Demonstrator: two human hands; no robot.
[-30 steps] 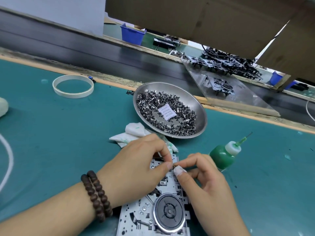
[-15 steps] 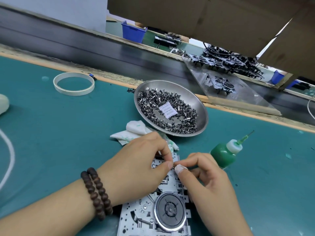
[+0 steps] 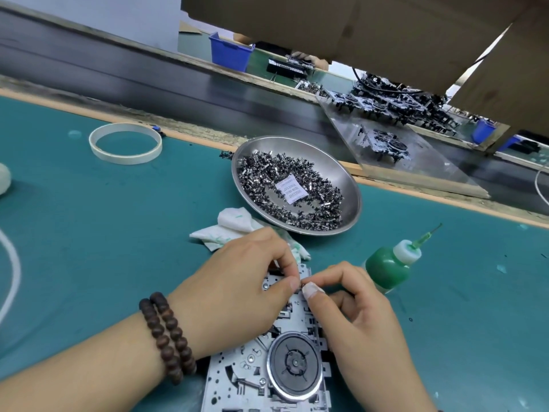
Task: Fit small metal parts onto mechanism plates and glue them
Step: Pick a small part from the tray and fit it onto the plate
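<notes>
Mechanism plate (image 3: 261, 379), stamped silver metal, long axis 6-to-12; left hand (image 3: 237, 295), right hand (image 3: 359, 319) pinching tiny part (image 3: 300, 288), probably metal.

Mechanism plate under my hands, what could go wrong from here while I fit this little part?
1. The small metal part is pinched only at the fingertips of the left hand and right hand over the mechanism plate; it could slip into the plate's openings.
2. The green glue bottle lies tilted beside the right hand; a nudge might roll it or smear glue.
</notes>
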